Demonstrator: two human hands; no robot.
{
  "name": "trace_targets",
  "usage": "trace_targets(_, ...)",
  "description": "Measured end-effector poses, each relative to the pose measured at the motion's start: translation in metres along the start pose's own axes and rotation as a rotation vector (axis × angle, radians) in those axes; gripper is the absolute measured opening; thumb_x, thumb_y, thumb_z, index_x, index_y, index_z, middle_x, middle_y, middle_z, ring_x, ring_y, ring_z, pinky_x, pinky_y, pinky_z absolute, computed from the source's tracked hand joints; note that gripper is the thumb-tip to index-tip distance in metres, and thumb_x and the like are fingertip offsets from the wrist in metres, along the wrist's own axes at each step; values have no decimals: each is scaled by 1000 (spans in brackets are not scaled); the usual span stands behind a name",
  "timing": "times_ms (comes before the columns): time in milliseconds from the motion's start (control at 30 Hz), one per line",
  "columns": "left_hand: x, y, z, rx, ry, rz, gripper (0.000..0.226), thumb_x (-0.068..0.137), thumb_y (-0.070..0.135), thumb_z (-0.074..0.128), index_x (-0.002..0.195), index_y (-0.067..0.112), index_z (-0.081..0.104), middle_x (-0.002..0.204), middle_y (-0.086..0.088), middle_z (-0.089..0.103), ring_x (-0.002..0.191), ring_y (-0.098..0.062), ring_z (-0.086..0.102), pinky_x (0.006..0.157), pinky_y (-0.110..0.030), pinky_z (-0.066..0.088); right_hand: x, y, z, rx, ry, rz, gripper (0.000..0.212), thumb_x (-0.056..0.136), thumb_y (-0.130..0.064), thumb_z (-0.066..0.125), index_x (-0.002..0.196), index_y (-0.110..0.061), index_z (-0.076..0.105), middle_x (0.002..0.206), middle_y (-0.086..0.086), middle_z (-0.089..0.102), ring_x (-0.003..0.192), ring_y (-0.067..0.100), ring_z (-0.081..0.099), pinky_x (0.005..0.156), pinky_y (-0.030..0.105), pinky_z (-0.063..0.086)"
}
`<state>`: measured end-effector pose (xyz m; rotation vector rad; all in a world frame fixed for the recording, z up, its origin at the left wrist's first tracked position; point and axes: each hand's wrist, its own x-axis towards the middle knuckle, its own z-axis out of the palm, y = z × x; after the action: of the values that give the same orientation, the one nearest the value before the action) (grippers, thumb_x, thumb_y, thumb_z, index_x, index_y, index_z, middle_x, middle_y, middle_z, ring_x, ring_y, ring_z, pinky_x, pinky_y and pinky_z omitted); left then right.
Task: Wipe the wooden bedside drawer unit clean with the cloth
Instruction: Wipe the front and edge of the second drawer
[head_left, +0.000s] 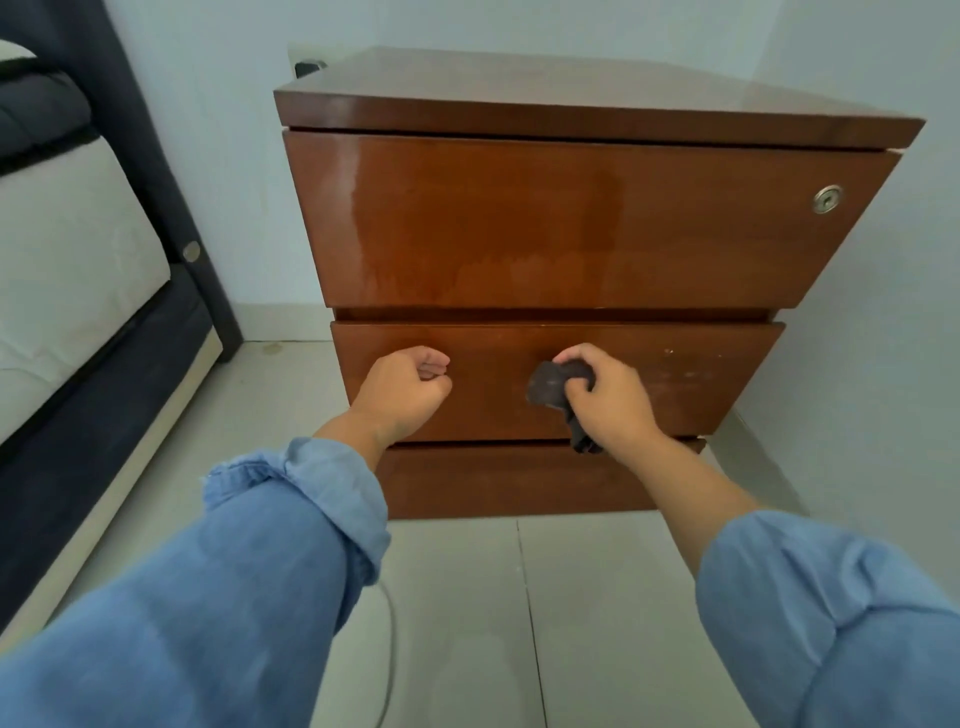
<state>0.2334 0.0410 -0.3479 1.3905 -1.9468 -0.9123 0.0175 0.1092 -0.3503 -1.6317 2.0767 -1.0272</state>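
The wooden bedside drawer unit (571, 223) stands against the wall with three glossy brown drawer fronts. Its top drawer shows damp streaks and carries a round metal lock (827, 198) at the right. My right hand (610, 397) grips a bunched dark cloth (548, 387) and presses it against the middle drawer front (691, 374). My left hand (410, 387) is a loose fist in front of the same drawer's left part, with nothing in it. Pale specks mark the middle drawer to the right of the cloth.
A bed with a dark frame (156, 156) and pale mattress (67, 280) stands at the left, a narrow gap away from the unit. Grey floor tiles (467, 597) lie below. A thin cable (388, 649) runs across the floor under my left arm. White walls close in behind and right.
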Motion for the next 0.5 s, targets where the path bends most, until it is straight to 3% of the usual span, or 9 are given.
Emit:
trace_targets(67, -7, -13, -3, 60, 7, 35, 27, 88, 12, 56, 114, 16, 63, 104, 5, 63, 97, -9, 57, 87, -19, 40, -10, -2, 15, -104, 45, -221, 37, 90, -5, 42, 115, -27, 57, 113, -3, 60, 91, 17, 56, 72, 30, 49)
trace_targets(133, -16, -34, -1, 85, 14, 3, 27, 86, 8, 55, 110, 15, 64, 102, 4, 64, 95, -10, 58, 84, -18, 40, -15, -7, 31, -200, 106, -424, 43, 87, -1, 42, 123, -22, 55, 123, -3, 56, 100, 21, 50, 83, 38, 48)
trace_targets(267, -30, -87, 12, 72, 121, -201, 35, 84, 4, 54, 117, 11, 58, 109, -2, 61, 100, -17, 58, 87, -23, 42, -7, -31, 64, -370, 239, -718, 49, 85, 0, 45, 131, -18, 50, 129, 5, 54, 97, 29, 49, 76, 42, 45)
trace_targets(367, -31, -117, 26, 93, 253, -338, 51, 83, 15, 62, 130, 11, 43, 129, -5, 47, 112, -24, 54, 90, -33, 44, 15, -38, 88, -581, 282, -918, 55, 88, -1, 46, 139, -21, 38, 138, 6, 46, 103, 28, 42, 84, 40, 39)
trace_targets(500, -15, -121, 52, -108, 420, -211, 72, 80, 12, 62, 143, 13, 27, 140, -6, 38, 127, -20, 41, 104, -37, 39, 37, -26, 117, -786, 427, -947, 56, 90, -15, 41, 143, -26, 31, 142, -1, 28, 106, 27, 36, 86, 41, 30)
